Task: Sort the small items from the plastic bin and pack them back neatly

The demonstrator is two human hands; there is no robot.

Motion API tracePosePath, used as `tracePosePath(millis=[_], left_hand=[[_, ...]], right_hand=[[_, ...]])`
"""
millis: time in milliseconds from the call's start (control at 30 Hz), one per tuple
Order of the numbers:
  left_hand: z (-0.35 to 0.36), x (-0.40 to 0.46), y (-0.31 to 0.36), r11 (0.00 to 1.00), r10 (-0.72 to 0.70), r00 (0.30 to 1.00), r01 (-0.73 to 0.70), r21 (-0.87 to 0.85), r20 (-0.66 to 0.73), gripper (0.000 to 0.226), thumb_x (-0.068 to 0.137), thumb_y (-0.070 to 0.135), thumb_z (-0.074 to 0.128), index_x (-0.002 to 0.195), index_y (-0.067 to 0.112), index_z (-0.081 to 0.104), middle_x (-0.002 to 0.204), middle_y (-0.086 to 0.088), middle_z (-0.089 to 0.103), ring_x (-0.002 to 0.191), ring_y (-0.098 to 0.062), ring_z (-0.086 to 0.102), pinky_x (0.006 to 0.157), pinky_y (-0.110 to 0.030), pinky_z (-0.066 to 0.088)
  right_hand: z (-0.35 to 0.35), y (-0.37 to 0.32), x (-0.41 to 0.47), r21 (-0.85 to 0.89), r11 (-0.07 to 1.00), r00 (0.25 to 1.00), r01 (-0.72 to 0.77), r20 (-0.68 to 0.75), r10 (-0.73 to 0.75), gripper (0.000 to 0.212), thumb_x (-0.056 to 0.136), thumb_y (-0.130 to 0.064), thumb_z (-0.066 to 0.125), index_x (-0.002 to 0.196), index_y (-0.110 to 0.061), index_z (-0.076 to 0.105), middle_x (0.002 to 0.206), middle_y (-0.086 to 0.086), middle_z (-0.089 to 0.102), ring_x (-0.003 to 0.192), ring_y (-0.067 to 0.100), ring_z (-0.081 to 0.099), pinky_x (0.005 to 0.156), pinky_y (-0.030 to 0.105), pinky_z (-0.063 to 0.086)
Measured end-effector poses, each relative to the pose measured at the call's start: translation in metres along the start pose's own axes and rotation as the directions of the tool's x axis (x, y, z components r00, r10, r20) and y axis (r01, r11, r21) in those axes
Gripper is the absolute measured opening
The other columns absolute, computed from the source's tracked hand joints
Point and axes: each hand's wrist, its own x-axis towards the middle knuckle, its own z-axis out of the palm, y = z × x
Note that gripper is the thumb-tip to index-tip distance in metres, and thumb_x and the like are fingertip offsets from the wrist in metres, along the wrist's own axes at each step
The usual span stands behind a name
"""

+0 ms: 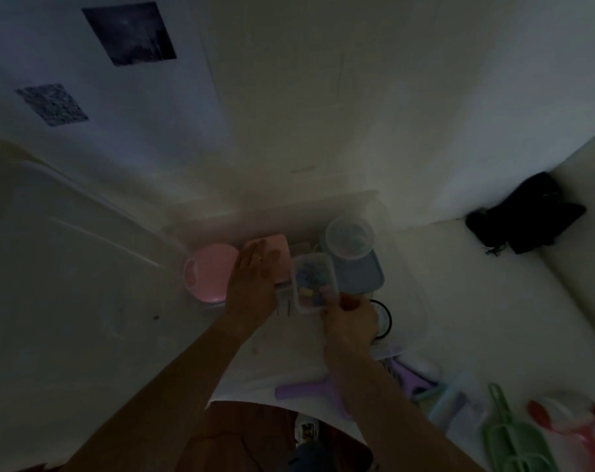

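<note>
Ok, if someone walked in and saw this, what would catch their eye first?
Probably the two hands at the centre: the left hand lies flat on a pink lid, the right hand grips a small clear box of coloured bits. Next, the round pink lid left of them, and the green scoop and red scoop at bottom right.

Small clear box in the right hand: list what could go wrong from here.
1. The right hand grips the small clear box only at its near corner; it seems to have no lid, so a tilt may spill the small bits inside.
2. The round clear tub stands close behind it on the blue tray and could get knocked.
3. The picture is dim and blurred, so small pieces are easy to miss.
</note>
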Motion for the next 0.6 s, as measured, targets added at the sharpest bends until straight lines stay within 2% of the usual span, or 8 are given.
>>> tracePosePath(millis=[67,133,200,233,267,400,500,600], left_hand=[[-0.009,-0.010,0.014,0.977,-0.088,0.989,0.063,-0.203,-0.117,0.052,0.081,0.021,0.055,0.130,0.003,0.057,0.134,-0.019,0.056,0.123,-0.036,0.051,0.103,-0.043,0.043],[-0.028,-0.012,0.035,0.811,-0.289,0.953,0.196,-0.551,-0.086,0.045,0.089,0.029,0.048,0.128,0.009,0.059,0.121,-0.008,0.064,0.106,-0.026,0.060,0.093,-0.037,0.050],[-0.048,-0.004,0.055,0.292,-0.412,0.860,0.437,-0.851,0.300,0.033,0.092,0.024,0.053,0.123,0.015,0.061,0.106,-0.003,0.068,0.086,-0.020,0.066,0.083,-0.036,0.054],[-0.054,-0.001,0.063,0.014,-0.358,0.788,0.542,-0.840,0.502,0.021,0.096,0.019,0.054,0.115,0.015,0.063,0.100,-0.006,0.068,0.078,-0.020,0.067,0.076,-0.034,0.056],[-0.058,0.001,0.071,-0.143,-0.278,0.720,0.623,-0.769,0.635,0.011,0.098,0.016,0.054,0.104,0.015,0.063,0.093,-0.009,0.067,0.072,-0.021,0.067,0.071,-0.033,0.057],[-0.035,-0.005,0.097,-0.209,-0.248,0.615,0.720,-0.661,0.748,0.012,0.091,0.011,0.068,0.094,0.004,0.059,0.077,-0.010,0.065,0.066,-0.020,0.066,0.078,-0.039,0.061],[-0.019,-0.003,0.110,-0.179,-0.296,0.649,0.683,-0.708,0.701,0.012,0.087,0.006,0.071,0.089,-0.002,0.062,0.079,-0.018,0.064,0.075,-0.025,0.065,0.092,-0.053,0.055],[-0.011,0.002,0.120,-0.136,-0.296,0.665,0.681,-0.719,0.686,0.020,0.078,0.014,0.079,0.074,-0.001,0.066,0.079,-0.020,0.069,0.080,-0.029,0.069,0.087,-0.049,0.058]], right_hand=[[-0.015,-0.013,-0.005,-0.059,0.996,0.996,0.074,0.052,-0.071,0.036,0.077,-0.051,0.077,0.083,-0.016,0.071,0.079,0.000,0.071,0.079,0.022,0.067,0.070,0.037,0.054],[-0.037,-0.030,-0.002,-0.187,0.969,0.983,0.160,0.118,-0.140,0.029,0.078,-0.048,0.077,0.079,-0.020,0.070,0.076,0.000,0.071,0.078,0.021,0.067,0.069,0.032,0.051],[-0.062,-0.049,0.010,-0.273,0.930,0.963,0.246,0.180,-0.202,0.019,0.074,-0.045,0.079,0.075,-0.029,0.070,0.075,0.000,0.072,0.079,0.020,0.070,0.073,0.035,0.056],[-0.072,-0.057,0.020,-0.320,0.907,0.956,0.274,0.196,-0.220,0.014,0.075,-0.040,0.079,0.075,-0.029,0.070,0.077,0.001,0.073,0.080,0.021,0.070,0.075,0.036,0.057],[-0.080,-0.066,0.031,-0.385,0.869,0.946,0.310,0.214,-0.242,0.008,0.076,-0.033,0.077,0.081,-0.028,0.073,0.081,0.002,0.074,0.083,0.022,0.070,0.078,0.035,0.057],[-0.087,-0.080,0.068,-0.616,0.612,0.868,0.496,0.339,-0.362,0.022,0.084,-0.020,0.066,0.104,-0.021,0.073,0.102,0.006,0.072,0.095,0.027,0.068,0.081,0.032,0.054],[-0.084,-0.080,0.071,-0.618,0.493,0.791,0.612,0.485,-0.373,0.038,0.080,-0.037,0.070,0.112,-0.017,0.065,0.110,0.007,0.062,0.101,0.029,0.062,0.080,0.032,0.049],[-0.085,-0.074,0.070,-0.615,0.274,0.672,0.739,0.650,-0.353,0.050,0.073,-0.046,0.077,0.111,-0.016,0.065,0.112,0.008,0.055,0.099,0.028,0.059,0.080,0.032,0.048]])
